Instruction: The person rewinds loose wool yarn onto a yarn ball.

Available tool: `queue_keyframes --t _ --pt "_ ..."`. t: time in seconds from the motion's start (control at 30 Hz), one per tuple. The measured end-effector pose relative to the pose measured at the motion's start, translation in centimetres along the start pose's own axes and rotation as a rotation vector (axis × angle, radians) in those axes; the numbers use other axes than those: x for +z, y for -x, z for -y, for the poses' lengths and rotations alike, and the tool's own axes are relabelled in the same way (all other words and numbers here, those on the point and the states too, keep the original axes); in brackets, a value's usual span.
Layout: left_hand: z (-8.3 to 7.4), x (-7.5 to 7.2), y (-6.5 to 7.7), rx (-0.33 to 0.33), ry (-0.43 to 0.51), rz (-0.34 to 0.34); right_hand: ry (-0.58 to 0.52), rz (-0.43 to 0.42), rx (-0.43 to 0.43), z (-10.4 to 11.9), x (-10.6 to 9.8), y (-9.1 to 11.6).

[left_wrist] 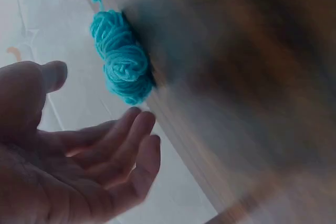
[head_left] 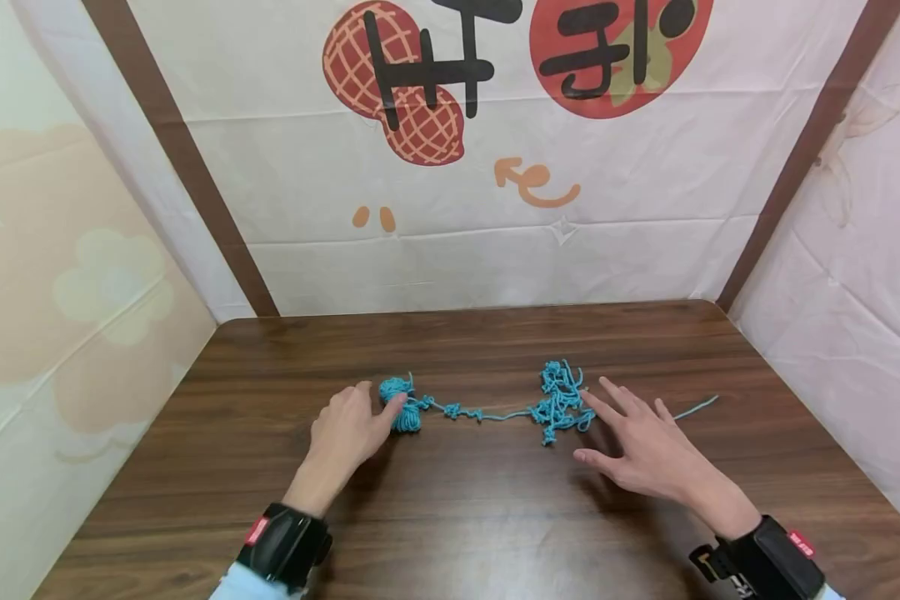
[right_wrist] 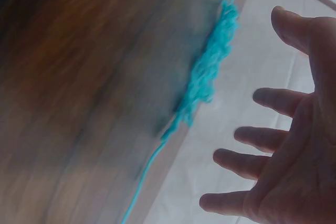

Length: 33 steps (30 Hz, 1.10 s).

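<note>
While knotted turquoise yarn (head_left: 555, 408) stretches crosswise on the brown wooden tabletop (head_left: 480, 517), thin tail (head_left: 696, 408) pointing right, the left hand (head_left: 348, 429) is relaxed, the right hand (head_left: 648, 450) splayed.

Between the left hand (head_left: 348, 429) and the right hand (head_left: 652, 448), the near part of the table (head_left: 495, 517) offers a broad passage. Farther off, a low knotted strand (head_left: 452, 411) crosses from the yarn bundle (head_left: 407, 420) to the yarn tangle (head_left: 558, 400), with room above it. The left hand blocks the bundle's left side, the right hand the tangle's right. Hanging cloth (head_left: 495, 275) bars the far edge.
</note>
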<state>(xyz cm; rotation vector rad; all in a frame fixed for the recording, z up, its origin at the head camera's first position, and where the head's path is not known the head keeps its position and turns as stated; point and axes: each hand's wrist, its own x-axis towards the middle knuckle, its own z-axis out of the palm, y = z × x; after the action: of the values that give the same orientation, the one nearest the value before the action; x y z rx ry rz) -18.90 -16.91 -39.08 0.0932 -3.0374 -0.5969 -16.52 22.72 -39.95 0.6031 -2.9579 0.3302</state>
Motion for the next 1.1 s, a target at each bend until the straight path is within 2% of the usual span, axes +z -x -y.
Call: queue_keyframes --t 0.1,0.2,0.3,0.4,0.47,0.57,0.67,0.77,0.87,0.93,1.0,1.1 --pt "-0.7 0.2 -1.6 -0.099 -0.011 0.086 -0.014 -0.003 -0.017 0.9 -0.1 -0.4" --pt "-1.1 0.5 -2.6 -0.149 -0.046 0.165 -0.031 -0.006 -0.025 1.6 -0.1 -0.6" --pt "-1.3 0.7 -3.0 -0.147 -0.071 0.182 -0.042 -0.01 -0.039 2.1 0.1 -0.9" --pt "-1.6 0.6 -3.1 -0.098 -0.034 0.139 -0.063 -0.025 -0.062 2.4 0.2 -1.4" --pt "-2.0 0.3 -3.0 -0.039 0.046 0.084 -0.104 -0.052 -0.081 2.8 0.2 -1.9" --pt "-3.2 -0.5 -2.5 0.08 0.238 0.013 -0.246 -0.107 -0.102 3.9 0.0 -2.9" --pt "-4.8 -1.5 -1.7 0.189 0.454 -0.009 -0.508 -0.13 -0.1 5.9 -0.1 -4.3" --pt "-6.4 -2.1 -0.6 0.263 0.666 0.024 -0.843 -0.073 -0.101 7.9 0.0 -5.8" --pt "-7.5 -2.3 0.3 0.278 0.841 0.073 -1.12 0.04 -0.084 9.3 0.4 -6.8" --pt "-7.9 -2.3 0.6 0.258 0.921 0.069 -1.227 0.108 -0.068 9.9 0.6 -7.1" --pt "-8.0 -2.4 0.8 0.225 0.972 0.019 -1.288 0.145 -0.054 10.1 0.7 -7.1" --pt "-7.5 -2.6 0.7 0.16 1.021 -0.113 -1.321 0.145 -0.077 10.1 0.3 -6.6"
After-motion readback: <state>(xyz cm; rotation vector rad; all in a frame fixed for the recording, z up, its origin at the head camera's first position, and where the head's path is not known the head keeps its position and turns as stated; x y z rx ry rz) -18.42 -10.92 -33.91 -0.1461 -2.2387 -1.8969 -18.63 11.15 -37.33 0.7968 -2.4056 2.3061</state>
